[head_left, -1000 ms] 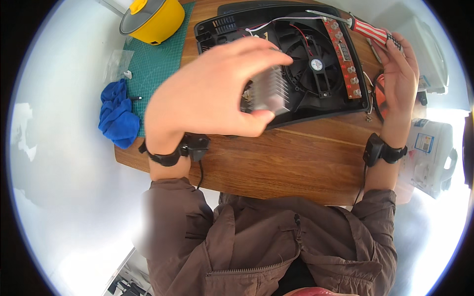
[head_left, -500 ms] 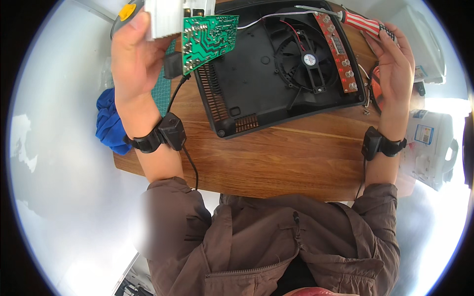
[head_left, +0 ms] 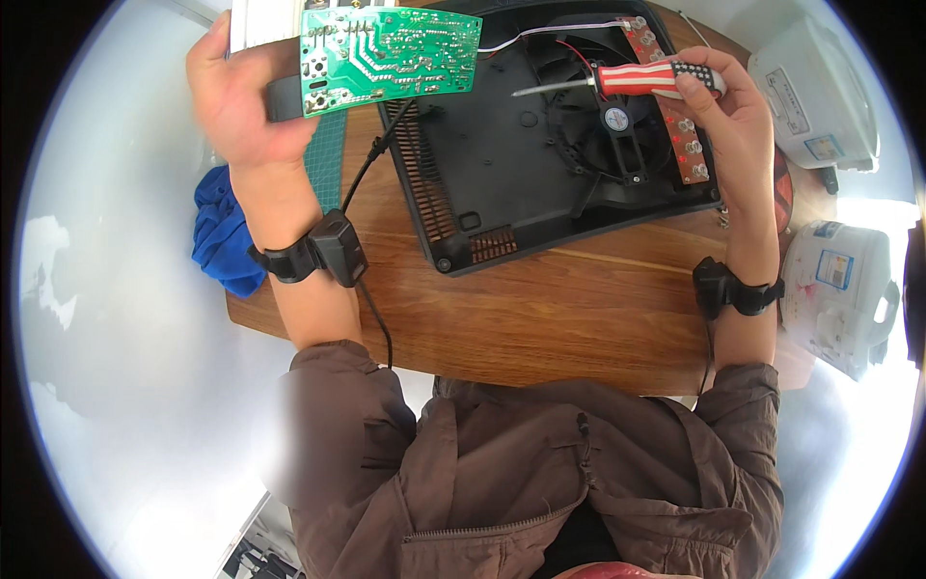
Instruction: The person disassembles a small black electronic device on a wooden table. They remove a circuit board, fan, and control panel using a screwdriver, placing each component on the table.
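Observation:
My left hand (head_left: 249,106) grips a green circuit board (head_left: 400,58) by its left end, its soldered face turned toward me. A pale metal heat sink (head_left: 270,21) sits behind the board at the top edge. With my right hand (head_left: 738,111) I hold a screwdriver (head_left: 641,77) by its striped, star-patterned handle, its shaft pointing left. Below lies an open black appliance housing (head_left: 492,164) with a fan (head_left: 617,121) in it. A red-brown control board (head_left: 690,159) lies along the housing's right side, partly behind my right hand. A white wire runs from the green board to it.
The housing rests on a wooden table (head_left: 502,323). On the left are a green cutting mat (head_left: 328,164) and a blue cloth (head_left: 224,232). White plastic boxes (head_left: 839,294) stand on the right. A black cable (head_left: 365,174) hangs beside my left forearm.
The green board has tilted to face me more and moved left with my left hand. My right hand has brought the screwdriver left and down, over the fan.

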Demonstrator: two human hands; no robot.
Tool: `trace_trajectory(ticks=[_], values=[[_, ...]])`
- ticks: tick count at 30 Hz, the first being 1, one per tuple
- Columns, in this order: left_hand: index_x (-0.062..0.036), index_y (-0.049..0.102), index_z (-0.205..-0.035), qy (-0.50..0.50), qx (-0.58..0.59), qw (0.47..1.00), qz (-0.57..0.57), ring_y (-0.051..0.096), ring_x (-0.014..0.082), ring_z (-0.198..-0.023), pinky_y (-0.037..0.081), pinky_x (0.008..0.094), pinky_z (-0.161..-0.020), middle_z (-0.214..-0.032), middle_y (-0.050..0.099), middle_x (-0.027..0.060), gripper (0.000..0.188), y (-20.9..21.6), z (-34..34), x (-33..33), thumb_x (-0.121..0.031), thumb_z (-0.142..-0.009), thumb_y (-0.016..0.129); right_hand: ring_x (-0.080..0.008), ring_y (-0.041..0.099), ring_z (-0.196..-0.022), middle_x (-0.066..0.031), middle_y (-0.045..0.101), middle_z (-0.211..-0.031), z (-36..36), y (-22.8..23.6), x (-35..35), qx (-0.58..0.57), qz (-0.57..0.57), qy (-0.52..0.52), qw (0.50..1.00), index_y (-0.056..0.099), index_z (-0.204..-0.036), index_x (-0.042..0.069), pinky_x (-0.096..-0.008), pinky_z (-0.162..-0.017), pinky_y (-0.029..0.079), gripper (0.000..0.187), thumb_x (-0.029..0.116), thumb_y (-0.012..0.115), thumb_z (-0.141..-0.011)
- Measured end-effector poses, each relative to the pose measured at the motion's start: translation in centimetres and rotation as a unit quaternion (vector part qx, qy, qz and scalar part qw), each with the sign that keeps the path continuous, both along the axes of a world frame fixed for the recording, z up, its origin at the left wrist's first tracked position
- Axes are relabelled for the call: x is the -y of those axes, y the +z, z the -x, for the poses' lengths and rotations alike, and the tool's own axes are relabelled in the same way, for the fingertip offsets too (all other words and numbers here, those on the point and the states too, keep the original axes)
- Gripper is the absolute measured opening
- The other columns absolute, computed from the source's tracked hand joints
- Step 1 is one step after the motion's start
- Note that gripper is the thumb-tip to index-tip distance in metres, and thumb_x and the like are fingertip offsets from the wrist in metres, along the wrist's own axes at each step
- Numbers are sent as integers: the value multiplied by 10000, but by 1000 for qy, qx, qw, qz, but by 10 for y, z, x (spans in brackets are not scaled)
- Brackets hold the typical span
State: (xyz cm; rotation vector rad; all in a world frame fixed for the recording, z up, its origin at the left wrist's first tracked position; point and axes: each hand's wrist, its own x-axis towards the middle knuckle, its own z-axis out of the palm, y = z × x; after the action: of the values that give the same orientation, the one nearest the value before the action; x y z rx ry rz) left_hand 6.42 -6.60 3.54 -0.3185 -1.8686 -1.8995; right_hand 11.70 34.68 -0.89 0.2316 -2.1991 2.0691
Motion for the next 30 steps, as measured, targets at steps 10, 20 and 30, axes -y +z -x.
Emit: trace_trajectory(ticks=[10,20,30], values=[[89,683,-1110,-61,62,996,-30,709,300,-870,571,392,-772,-1051,715,208,469,9,-31,-12,-326,-924,572,-165,645,-1038,-52,665,-1139,-6,-19,25,-123,-89,143,978,624,-982,33,-296,-930,511,245,-52,785,-819],[75,299,-1553,-171,48,972,153,556,219,-1188,426,325,-1023,-1302,556,166,1077,47,-100,-134,-542,-814,782,-307,641,-968,-87,596,-1049,-23,-2,33,-209,-391,192,875,670,-1068,44,-391,-815,534,322,29,812,-779],[169,269,-1493,-150,-110,920,346,564,423,-1179,451,467,-1037,-1283,527,342,950,1,-85,-154,-397,-892,739,-225,523,-1364,-154,524,-1483,-45,14,53,-11,-75,175,982,300,-1589,-17,-374,-1114,438,1160,640,820,-787]])
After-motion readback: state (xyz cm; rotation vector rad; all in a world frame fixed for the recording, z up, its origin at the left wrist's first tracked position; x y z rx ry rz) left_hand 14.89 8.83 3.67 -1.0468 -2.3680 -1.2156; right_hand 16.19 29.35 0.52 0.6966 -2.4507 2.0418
